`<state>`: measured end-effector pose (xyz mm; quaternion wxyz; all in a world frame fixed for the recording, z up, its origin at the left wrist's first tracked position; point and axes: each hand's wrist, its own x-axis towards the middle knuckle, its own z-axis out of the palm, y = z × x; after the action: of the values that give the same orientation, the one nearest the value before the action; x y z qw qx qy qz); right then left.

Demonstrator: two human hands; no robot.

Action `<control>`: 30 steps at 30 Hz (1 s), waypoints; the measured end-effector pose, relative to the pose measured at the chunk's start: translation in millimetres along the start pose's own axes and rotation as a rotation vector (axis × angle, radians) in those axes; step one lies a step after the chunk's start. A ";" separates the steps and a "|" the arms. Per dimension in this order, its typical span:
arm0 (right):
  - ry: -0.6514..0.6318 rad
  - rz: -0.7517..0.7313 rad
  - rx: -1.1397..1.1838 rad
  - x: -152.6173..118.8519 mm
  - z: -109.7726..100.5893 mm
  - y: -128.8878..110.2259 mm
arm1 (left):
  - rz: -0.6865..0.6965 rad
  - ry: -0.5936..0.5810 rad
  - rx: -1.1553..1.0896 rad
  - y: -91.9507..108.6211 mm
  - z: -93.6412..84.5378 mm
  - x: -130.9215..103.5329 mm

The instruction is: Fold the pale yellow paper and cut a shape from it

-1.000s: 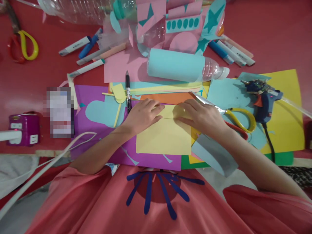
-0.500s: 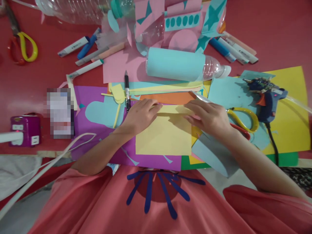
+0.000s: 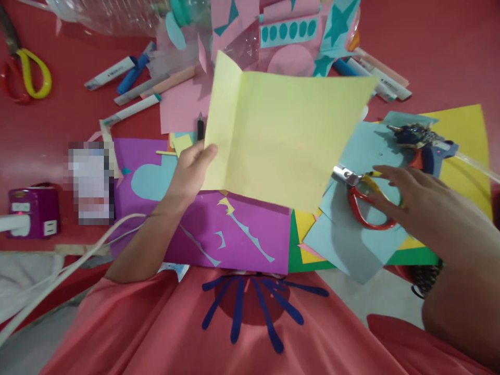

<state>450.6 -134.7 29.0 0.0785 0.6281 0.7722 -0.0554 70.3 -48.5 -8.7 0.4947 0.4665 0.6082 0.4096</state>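
My left hand [image 3: 193, 169] is closed on the left edge of a pale yellow sheet of paper [image 3: 289, 135], thumb on top. The sheet is lifted above the table, with a crease setting off a narrow strip on its left side. At the right, my right hand [image 3: 422, 208] has its thumb and fingers on the handles of scissors [image 3: 367, 221] with one red and one yellow loop. Their blades are mostly hidden behind the paper. Beneath lie a purple sheet [image 3: 250, 234] with thin paper scraps and light blue paper [image 3: 351, 250].
A glue gun [image 3: 433, 151] lies on yellow paper at the right. Markers [image 3: 135, 109] and a second pair of scissors [image 3: 33, 73] are at the left. A phone [image 3: 91, 182] and a purple power adapter [image 3: 34, 211] with a white cable sit nearer. Decorated bottles stand behind.
My left hand has raised the yellow paper off the table and turned it. My right hand has left the paper and moved right to the scissors, whose handles have shifted and spread.
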 end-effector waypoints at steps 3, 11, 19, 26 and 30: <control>-0.124 0.054 0.017 -9.3 11.5 7.2 | -0.076 0.034 -0.221 -3.3 10.1 -4.2; -0.028 0.061 -0.046 -4.1 17.8 -9.5 | -0.265 0.059 -0.571 -5.7 30.9 -16.7; 0.057 0.091 0.056 6.2 20.8 -8.0 | -0.387 -0.123 -0.663 0.4 30.1 -16.9; -0.024 0.145 0.465 -10.0 3.9 -15.0 | -0.388 -0.191 -0.619 0.0 32.0 -19.4; -0.300 0.140 0.757 -20.1 -5.0 -21.5 | -0.346 -0.164 -0.635 1.3 31.9 -19.5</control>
<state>433.3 -157.5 37.4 -0.0428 0.6486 0.6328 -0.4208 103.3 -65.9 -8.7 0.7236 0.2113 0.4792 0.4496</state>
